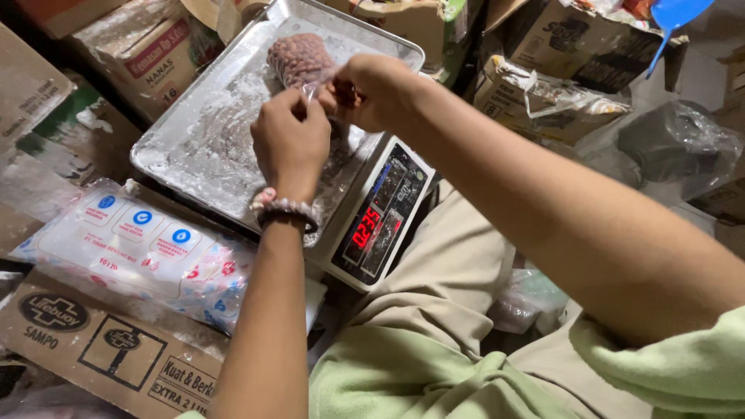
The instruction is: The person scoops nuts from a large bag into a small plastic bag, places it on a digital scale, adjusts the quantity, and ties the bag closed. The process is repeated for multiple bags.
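Note:
A clear plastic bag of reddish-brown nuts (pixel 299 59) lies on the steel tray (pixel 194 132) of a digital scale (pixel 380 217) with a red lit display. My left hand (pixel 290 143), with a bead bracelet at the wrist, pinches the bag's open neck from the near side. My right hand (pixel 372 91) grips the same neck from the right, fingers closed around the twisted plastic. Both hands meet just below the filled part of the bag. The tray is dusted with white powder.
A flat white plastic package with blue round marks (pixel 132 240) lies left of the scale on a brown cardboard box (pixel 93 341). More cardboard boxes (pixel 559 46) crowd the back. A dark plastic bag (pixel 675 140) sits at right, a blue scoop (pixel 671 15) above it.

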